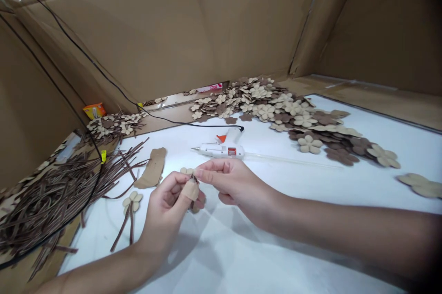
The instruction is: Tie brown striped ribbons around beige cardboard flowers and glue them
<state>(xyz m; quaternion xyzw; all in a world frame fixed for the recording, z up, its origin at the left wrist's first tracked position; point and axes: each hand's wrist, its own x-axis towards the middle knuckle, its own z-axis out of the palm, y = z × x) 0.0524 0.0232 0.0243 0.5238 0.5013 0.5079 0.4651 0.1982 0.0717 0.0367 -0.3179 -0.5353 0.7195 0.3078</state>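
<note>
Our left hand and right hand meet low over a white counter, inside a shelter of cardboard walls. The left hand is curled nearly closed, with its thumb pressed in from the near side. The right hand reaches across, its thumb and forefinger pinched together from the other side. Between them they hold a small tan flower with a brown stem; it sits right between the fingertips, and the fingers hide so much that we can't be sure exactly how the two parts join.

Beyond the hands, a broad heap of tan and brown felt flowers spreads along the far edge of the counter. A tangle of brown strips lies to the left. A white glue gun rests just past our hands, its black cord trailing behind it and a long clear glue stick lying beside it. Near the left hand lie a finished stemmed flower and a tan strip.

We are at the fitting step, joining flower and stem. Shifting the piece calls for easing the right fingertips first.
</note>
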